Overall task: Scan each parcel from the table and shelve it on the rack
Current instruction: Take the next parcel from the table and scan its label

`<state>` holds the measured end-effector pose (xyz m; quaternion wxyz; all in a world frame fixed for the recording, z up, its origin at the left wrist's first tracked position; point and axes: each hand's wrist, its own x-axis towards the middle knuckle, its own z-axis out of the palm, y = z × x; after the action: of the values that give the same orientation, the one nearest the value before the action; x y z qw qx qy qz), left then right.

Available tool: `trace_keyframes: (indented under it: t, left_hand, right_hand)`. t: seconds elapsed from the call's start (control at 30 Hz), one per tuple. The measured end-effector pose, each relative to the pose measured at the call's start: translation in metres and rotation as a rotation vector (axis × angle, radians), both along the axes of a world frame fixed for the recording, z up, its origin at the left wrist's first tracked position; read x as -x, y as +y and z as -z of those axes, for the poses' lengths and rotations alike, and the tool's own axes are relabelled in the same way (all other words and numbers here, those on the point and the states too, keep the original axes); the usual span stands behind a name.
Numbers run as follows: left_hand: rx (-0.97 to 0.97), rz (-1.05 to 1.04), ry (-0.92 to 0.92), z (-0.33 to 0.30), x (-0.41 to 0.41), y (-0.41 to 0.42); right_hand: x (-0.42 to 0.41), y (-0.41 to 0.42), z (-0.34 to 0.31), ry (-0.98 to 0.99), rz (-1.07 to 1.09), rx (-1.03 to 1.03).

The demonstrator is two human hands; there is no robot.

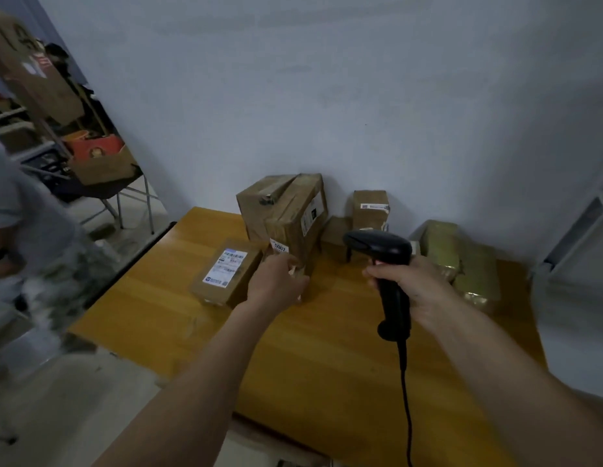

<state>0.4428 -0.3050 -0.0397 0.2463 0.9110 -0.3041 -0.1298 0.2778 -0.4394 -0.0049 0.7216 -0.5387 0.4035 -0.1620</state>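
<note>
Nearest the camera, two bare forearms reach over the yellow wooden desk (327, 365). One hand, the right hand (411, 284), is wrapped round the grip of a black barcode scanner (387, 264), whose head points toward the parcels and whose cable hangs down over the desk's near edge. Its partner, the left hand (276, 284), grips the lower corner of a tall taped parcel (293, 230) bearing a white tag marked 5007. Just left of that lies a flat parcel (226, 274) with a printed label facing up. Behind it stands a larger box (276, 200), and to the right a small labelled box (370, 207) against the white wall. Two glossy tape-wrapped parcels (461, 261) sit at the desk's right end.
</note>
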Motion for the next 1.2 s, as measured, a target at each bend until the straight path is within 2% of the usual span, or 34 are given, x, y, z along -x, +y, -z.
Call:
trace_keyframes:
  t: [0.4,0.57,0.83,1.07,1.2]
  left_hand:
    - [-0.24,0.015,-0.049,0.017,-0.147,-0.072]
    - [-0.206,-0.037,0.04,0.028,-0.182,-0.102]
    - [0.1,-0.113,0.405,0.043,-0.201,-0.119]
    - [0.28,-0.097,0.945,0.061,-0.164,-0.082]
    - [0.322,-0.083,1.183,0.078,-0.131,-0.054]
  right_hand:
    - [-0.112,-0.012,0.015,0.141,0.121,-0.019]
    - [-0.125,-0.006,0.025,0.209,0.182,0.042]
    - [-0.116,-0.002,0.041,0.199,0.281,0.054]
    - [-0.098,-0.002,0.042,0.187,0.391,0.059]
    - [-0.084,0.004,0.047,0.177,0.389,0.021]
